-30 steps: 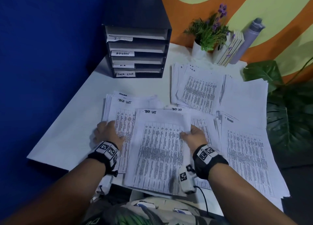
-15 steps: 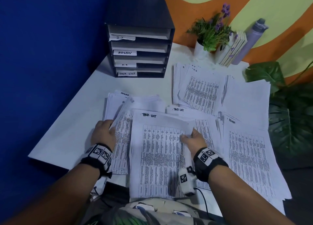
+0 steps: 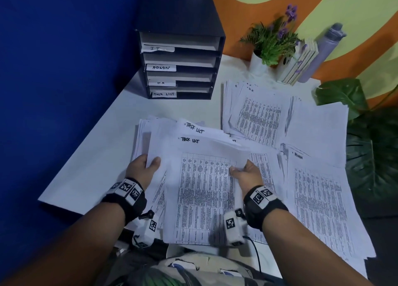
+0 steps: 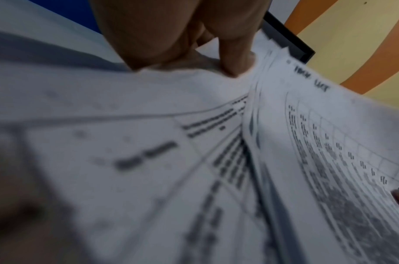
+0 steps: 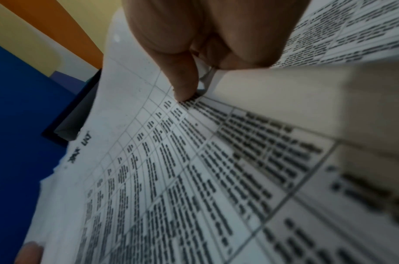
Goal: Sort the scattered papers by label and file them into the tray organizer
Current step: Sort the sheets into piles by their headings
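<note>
Paper filled the near edge of the table [image 3: 90, 169], and I had the "TASK LIST" stack [image 3: 202, 191] gripped at both sides: my left hand [image 3: 144, 167] curled round its left edge with the thumb on top, my right hand [image 3: 247, 173] pinching the right edge, thumb pressed onto the printed grid. To do this step well, I judged, I should square the sheets by tapping their long edge on the table before carrying them, and keep both thumbs firm so no loose page slid out. A second sheet marked "TASK LIST" [image 3: 193, 128] lay just behind, on the left pile [image 3: 143, 135], and ought to join the stack first. To the right lay the "ADMIN" pile [image 3: 323, 199]; farther back, the "H.R." pile [image 3: 258, 113]. Half a second earlier my left hand had only been lifting the edge of the left-hand sheets while the right rested at the stack's corner; now the stack had risen clear and sat between both hands. Beyond stood the tray organizer [image 3: 178, 22], its lowest slot, labelled "TASK LIST" [image 3: 163, 94], apparently still unfilled, with the potted plant [image 3: 269, 42] beside the wall.
</note>
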### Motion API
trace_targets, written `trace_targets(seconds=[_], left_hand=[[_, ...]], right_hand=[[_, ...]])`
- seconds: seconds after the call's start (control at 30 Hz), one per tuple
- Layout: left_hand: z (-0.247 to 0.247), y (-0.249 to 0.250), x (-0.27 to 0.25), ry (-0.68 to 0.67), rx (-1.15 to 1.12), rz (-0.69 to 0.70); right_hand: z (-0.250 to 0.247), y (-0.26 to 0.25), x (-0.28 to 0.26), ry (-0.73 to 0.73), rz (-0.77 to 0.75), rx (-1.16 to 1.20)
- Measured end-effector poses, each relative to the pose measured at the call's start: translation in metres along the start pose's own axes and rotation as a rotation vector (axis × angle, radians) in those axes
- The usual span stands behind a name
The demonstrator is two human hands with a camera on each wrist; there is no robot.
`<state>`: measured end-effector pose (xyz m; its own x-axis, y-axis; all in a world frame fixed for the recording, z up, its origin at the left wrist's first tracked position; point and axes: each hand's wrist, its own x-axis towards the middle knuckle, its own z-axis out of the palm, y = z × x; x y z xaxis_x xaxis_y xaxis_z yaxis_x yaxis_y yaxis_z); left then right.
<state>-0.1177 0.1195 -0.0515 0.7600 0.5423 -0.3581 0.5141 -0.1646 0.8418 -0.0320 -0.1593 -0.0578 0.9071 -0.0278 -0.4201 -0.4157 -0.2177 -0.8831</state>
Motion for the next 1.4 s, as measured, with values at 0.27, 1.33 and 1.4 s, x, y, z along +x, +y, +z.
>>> trace_targets(seconds=[0.27,1.33,1.4], left_hand=[[-0.003,-0.003,0.006,0.038,0.121,-0.046],[0.005,-0.003,0.010,0.062,-0.139,-0.060],[0.006,-0.004,0.012,0.075,-0.126,-0.058]], right_hand=[[-0.014,0.007,0.011,0.076,0.000,-0.224],[-0.008,-0.010,-0.001,-0.056,-0.034,0.039],[-0.010,-0.010,-0.001,-0.028,-0.058,-0.011]])
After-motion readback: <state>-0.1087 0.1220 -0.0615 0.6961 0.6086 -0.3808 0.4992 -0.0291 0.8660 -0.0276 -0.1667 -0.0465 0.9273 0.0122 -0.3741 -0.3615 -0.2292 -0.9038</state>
